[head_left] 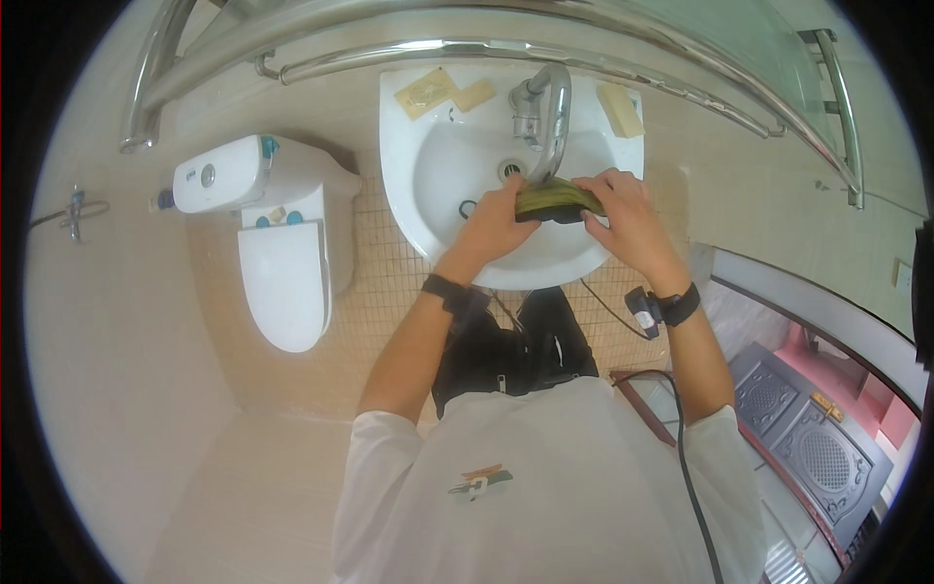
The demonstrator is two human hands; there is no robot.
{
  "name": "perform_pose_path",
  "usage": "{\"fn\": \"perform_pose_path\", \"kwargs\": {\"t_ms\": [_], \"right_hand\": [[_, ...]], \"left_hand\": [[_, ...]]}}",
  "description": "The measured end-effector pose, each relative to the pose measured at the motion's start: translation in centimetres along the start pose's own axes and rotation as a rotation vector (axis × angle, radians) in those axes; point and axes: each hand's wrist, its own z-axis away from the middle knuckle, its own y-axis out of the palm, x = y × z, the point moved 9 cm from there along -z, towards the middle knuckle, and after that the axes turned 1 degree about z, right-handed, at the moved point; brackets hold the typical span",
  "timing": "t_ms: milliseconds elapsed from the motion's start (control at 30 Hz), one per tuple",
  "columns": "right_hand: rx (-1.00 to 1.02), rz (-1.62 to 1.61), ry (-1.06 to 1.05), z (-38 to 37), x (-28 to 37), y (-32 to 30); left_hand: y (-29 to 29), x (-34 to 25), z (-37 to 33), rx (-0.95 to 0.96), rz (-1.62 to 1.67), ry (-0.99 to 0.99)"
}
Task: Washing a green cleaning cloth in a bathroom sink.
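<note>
My left hand (494,226) and my right hand (630,220) are closed on the two ends of a long olive-green item (556,200) with a dark underside. Its kind cannot be made out. Both hands hold it level over the front part of the white washbasin (443,161), just below the spout of the chrome faucet (556,122). Behind it the drain (510,170) shows in the bowl. A small dark ring-shaped thing (467,208) lies in the basin beside my left hand.
Yellowish flat pieces (425,93) lie on the basin's back left rim, and a pale yellow block (620,109) on its right rim. Chrome rails (525,51) cross above the faucet. A white toilet (284,282) stands to the left. A black cable (686,457) runs along my right side.
</note>
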Motion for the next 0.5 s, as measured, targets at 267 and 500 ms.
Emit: {"fn": "perform_pose_path", "kwargs": {"t_ms": [267,500], "right_hand": [[0.089,-0.377,0.026,-0.6,-1.5,3.9],[0.186,-0.432,0.11,-2.0,-0.7,8.9]], "left_hand": [[-1.5,-1.4,0.0,-0.109,-0.135,0.054],[-1.5,-1.3,-0.2,-0.041,-0.14,0.063]]}}
